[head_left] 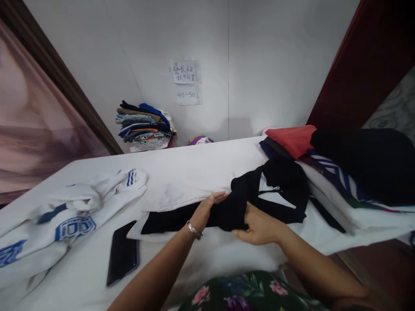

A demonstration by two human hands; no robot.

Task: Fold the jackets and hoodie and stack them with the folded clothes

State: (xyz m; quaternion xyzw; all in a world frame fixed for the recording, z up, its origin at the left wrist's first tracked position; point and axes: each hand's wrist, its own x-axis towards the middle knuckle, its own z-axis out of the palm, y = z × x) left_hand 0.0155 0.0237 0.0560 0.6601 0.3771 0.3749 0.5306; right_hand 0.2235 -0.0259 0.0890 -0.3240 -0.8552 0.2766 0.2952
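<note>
A black and white garment (231,209) lies partly folded on the white table, with one long black strip of it, perhaps a sleeve, stretched out to the left. My left hand (207,209) rests on the black cloth with its fingers extended, a silver-coloured bracelet at the wrist. Closed around a black fold nearer to me, my right hand (261,222) grips the cloth between thumb and fingers. White fabric shows under and beside the black part; whether it all belongs to one garment I cannot tell.
A crumpled white sweatshirt (78,216) with blue lettering lies at left, near a dark phone (123,252). Folded clothes (145,125) are stacked at the back of the white table (194,162). A heap of clothes (363,168) covers the right side. Paper notes (188,82) hang on the wall.
</note>
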